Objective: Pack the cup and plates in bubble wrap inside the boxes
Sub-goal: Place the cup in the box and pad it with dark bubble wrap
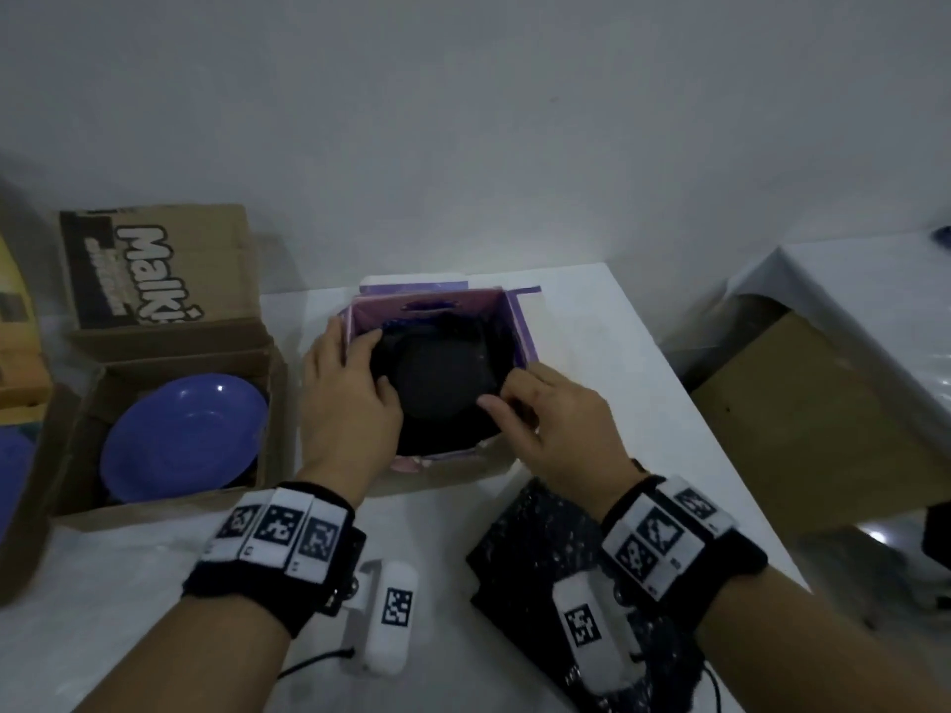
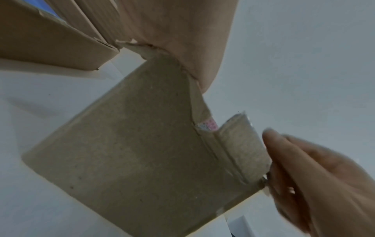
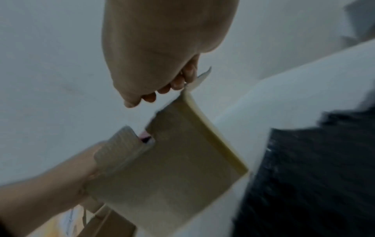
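nearest, a sheet of black bubble wrap (image 1: 520,558) lies on the white table (image 1: 154,609) under the right wrist. beyond it both hands reach into the purple-lined box (image 1: 509,321) — the left hand (image 1: 347,398) and right hand (image 1: 553,424) have fingers curled onto a dark wrapped bundle (image 1: 442,388), seemingly pressing it down. farther left, a blue plate (image 1: 185,434) sits bare in a cardboard box (image 1: 87,403). the step looks like seating a wrapped piece; next likely calls for wrapping that plate.
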